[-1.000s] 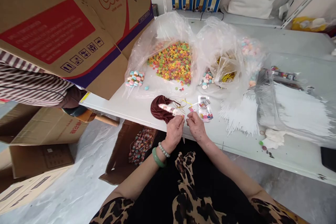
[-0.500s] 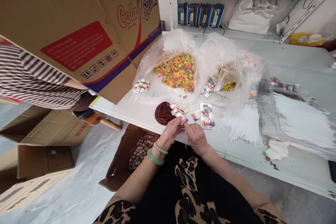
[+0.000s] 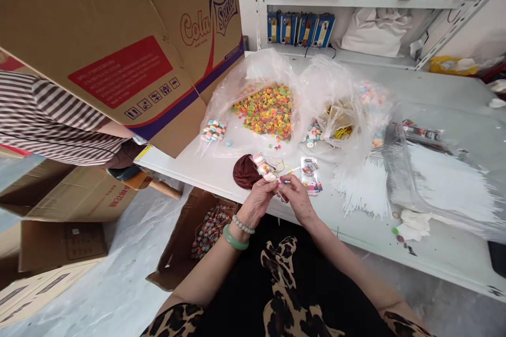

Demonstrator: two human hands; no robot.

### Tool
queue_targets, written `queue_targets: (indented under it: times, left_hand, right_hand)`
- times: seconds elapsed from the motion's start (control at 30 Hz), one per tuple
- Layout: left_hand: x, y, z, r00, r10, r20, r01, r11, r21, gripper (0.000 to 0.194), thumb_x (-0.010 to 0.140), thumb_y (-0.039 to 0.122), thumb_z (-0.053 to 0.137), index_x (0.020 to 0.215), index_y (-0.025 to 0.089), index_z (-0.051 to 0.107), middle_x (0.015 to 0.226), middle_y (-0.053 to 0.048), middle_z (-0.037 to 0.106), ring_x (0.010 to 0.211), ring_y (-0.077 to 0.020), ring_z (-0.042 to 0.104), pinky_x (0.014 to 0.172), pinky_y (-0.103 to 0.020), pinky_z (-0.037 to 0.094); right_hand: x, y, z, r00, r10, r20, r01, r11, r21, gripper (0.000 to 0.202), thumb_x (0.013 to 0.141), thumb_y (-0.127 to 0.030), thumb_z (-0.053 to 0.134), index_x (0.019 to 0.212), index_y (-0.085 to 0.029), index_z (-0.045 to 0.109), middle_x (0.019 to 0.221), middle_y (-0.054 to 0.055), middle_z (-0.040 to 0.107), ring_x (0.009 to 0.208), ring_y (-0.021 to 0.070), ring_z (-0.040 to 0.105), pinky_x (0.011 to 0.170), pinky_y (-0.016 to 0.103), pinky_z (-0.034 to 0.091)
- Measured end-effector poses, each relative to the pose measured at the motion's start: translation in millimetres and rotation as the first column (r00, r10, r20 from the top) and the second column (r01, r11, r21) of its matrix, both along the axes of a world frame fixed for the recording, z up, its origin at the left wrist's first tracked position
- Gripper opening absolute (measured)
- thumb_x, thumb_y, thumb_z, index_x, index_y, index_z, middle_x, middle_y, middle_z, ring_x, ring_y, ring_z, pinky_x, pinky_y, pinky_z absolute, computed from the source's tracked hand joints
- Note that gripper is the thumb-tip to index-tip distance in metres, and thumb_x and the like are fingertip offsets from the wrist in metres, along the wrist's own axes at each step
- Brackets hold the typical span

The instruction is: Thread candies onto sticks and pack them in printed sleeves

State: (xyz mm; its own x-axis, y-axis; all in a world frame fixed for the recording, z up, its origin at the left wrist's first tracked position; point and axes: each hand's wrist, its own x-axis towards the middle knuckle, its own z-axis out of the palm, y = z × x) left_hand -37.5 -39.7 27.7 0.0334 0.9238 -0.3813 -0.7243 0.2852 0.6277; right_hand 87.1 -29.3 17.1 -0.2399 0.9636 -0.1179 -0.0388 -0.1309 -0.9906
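Note:
My left hand (image 3: 261, 195) is closed on the lower end of a small clear candy packet (image 3: 264, 166) with pink and white candies inside. My right hand (image 3: 298, 197) meets it there, thumb and fingers pinched at the packet's colourful printed end; the exact grip is partly hidden. Behind the packet a dark brown cloth-like round thing (image 3: 243, 172) lies on the table. Gold twist ties (image 3: 281, 164) lie just beyond my fingers. To the right of my right hand is a small stack of printed clear packets (image 3: 310, 174).
Plastic bags hold orange and green ring candies (image 3: 269, 110) and gold ties (image 3: 343, 131). White sticks (image 3: 366, 187) lie to the right. A large cardboard box (image 3: 158, 26) stands at left, near a person in a striped shirt (image 3: 51, 121). Below the table edge, an open carton (image 3: 177, 242) holds candy pieces.
The candy packet has tipped upward and shows more clearly above my left hand. My right hand has turned, its fingers opening slightly outward from a tight fist to a pinch.

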Motion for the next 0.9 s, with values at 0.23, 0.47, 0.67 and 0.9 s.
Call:
queue_targets:
  times: [0.23,0.47,0.67,0.9]
  left_hand:
    - [0,-7,-1.8,0.99,-0.076,0.12,0.08,0.996,-0.031,0.034,0.066,0.026,0.082,0.097,0.017,0.07,0.09,-0.004,0.067,0.082,-0.0153,0.059,0.078,-0.032,0.048]
    - [5,-9,-7.7,0.985,-0.139,0.103,0.142,0.989,-0.027,0.027,0.067,0.029,0.083,0.088,0.015,0.072,0.084,-0.005,0.066,0.08,-0.0166,0.058,0.084,-0.037,0.048]
    - [3,-10,-6.6,0.989,-0.145,-0.002,0.145,0.989,0.015,0.038,0.067,0.03,0.083,0.102,0.017,0.075,0.1,-0.008,0.07,0.087,-0.0163,0.06,0.086,-0.034,0.046]
    - [-5,-15,-20.0,0.973,-0.23,-0.015,0.23,0.971,0.064,0.027,0.06,0.032,0.086,0.077,0.014,0.075,0.11,-0.013,0.068,0.097,-0.0227,0.061,0.081,-0.031,0.046]
  right_hand:
    - [-7,-1,0.2,0.991,-0.128,-0.024,0.127,0.992,-0.021,0.027,0.072,-0.045,0.07,0.065,-0.021,0.058,0.059,-0.004,0.052,0.058,0.0127,0.048,0.052,0.025,0.042]
    - [3,4,5.4,0.992,-0.096,-0.08,0.08,0.98,-0.183,0.034,0.071,-0.052,0.07,0.072,-0.019,0.063,0.064,-0.001,0.059,0.055,0.0112,0.048,0.05,0.024,0.037]
    - [2,11,1.5,0.963,-0.102,-0.249,0.013,0.942,-0.334,0.023,0.057,-0.031,0.079,0.067,-0.018,0.063,0.06,-0.003,0.06,0.056,0.0093,0.049,0.057,0.024,0.037]
    - [-1,-3,-9.7,0.909,0.081,-0.408,-0.333,0.729,-0.598,0.02,0.065,-0.031,0.072,0.07,-0.019,0.058,0.054,-0.003,0.054,0.05,0.0113,0.047,0.053,0.027,0.036]
